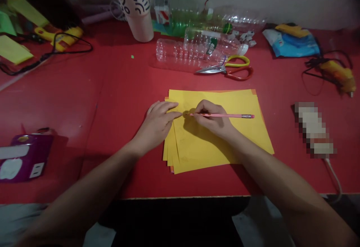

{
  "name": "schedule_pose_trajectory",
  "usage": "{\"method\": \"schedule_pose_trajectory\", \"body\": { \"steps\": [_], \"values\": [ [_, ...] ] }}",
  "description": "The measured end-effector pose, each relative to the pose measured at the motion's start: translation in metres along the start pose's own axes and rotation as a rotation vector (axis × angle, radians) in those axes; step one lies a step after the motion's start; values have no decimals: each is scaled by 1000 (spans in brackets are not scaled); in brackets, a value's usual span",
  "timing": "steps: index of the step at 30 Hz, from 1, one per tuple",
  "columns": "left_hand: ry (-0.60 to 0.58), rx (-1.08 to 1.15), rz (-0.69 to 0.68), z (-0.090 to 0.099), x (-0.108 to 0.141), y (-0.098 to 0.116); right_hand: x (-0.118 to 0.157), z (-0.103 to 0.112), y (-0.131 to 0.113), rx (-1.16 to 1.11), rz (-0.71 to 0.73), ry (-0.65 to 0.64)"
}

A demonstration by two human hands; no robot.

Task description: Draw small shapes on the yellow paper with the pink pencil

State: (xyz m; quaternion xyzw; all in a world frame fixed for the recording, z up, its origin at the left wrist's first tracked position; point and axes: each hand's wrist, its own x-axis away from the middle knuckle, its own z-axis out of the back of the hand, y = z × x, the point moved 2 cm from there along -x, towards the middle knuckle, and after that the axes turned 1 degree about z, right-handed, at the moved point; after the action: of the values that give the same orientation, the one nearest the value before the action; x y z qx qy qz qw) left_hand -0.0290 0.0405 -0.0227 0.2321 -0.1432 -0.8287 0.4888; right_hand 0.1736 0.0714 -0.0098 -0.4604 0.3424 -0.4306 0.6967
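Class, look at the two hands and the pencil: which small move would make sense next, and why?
Probably a short stroke on the top yellow sheet: the right hand grips the pink pencil with its tip at the paper, while the left hand rests nearby on the paper.

Craft workspace: scissors (216, 71), glue guns (337, 75)

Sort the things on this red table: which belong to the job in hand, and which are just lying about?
In use:
pink pencil, in the right hand
yellow paper, left hand resting on it

Apparently just lying about:
scissors
clear plastic bottles
patterned tumbler
purple box
blue packet
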Motion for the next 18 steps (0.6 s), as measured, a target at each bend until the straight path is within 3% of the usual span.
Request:
{"method": "schedule_pose_trajectory", "body": {
  "steps": [18],
  "values": [
    [-12,-28,-1,-1,1,3,0,1,-2,10,22,-23]
  ]
}}
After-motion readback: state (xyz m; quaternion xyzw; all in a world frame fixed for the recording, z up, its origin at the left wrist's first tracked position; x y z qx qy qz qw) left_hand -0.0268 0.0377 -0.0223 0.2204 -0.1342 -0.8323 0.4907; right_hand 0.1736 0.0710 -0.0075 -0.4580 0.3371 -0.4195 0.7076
